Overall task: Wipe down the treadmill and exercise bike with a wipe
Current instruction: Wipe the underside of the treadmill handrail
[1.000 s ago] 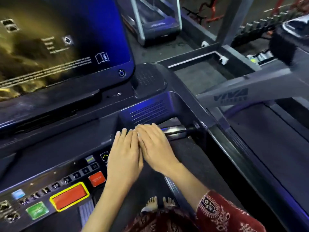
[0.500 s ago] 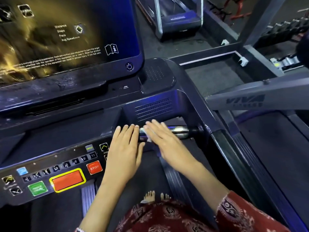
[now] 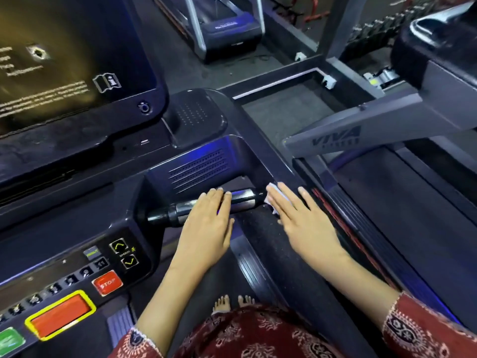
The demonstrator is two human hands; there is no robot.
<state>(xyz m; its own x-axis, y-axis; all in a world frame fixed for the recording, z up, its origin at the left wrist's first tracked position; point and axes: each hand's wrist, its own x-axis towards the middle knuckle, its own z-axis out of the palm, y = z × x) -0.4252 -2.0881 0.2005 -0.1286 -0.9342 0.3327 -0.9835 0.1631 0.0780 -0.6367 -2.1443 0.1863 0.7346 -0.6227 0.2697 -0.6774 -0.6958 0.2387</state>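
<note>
Head cam says we're on the treadmill [image 3: 196, 166] half of the job, with no bike anywhere in view. The right hand [image 3: 304, 223] lies flat, fingers straight, pressing the wipe [image 3: 271, 189] down where the shiny grip bar [image 3: 245, 198] meets the side rail [image 3: 273, 156]. Only a white corner peeks out past the fingertips. The left hand [image 3: 206, 226] rests open on that same bar, holding nothing. My guess for next: drag the wipe along the rail, with enough pressure that it doesn't bunch up.

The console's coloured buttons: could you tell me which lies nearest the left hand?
The small red STOP button; the yellow-framed orange button and green button lie farther left.
</note>
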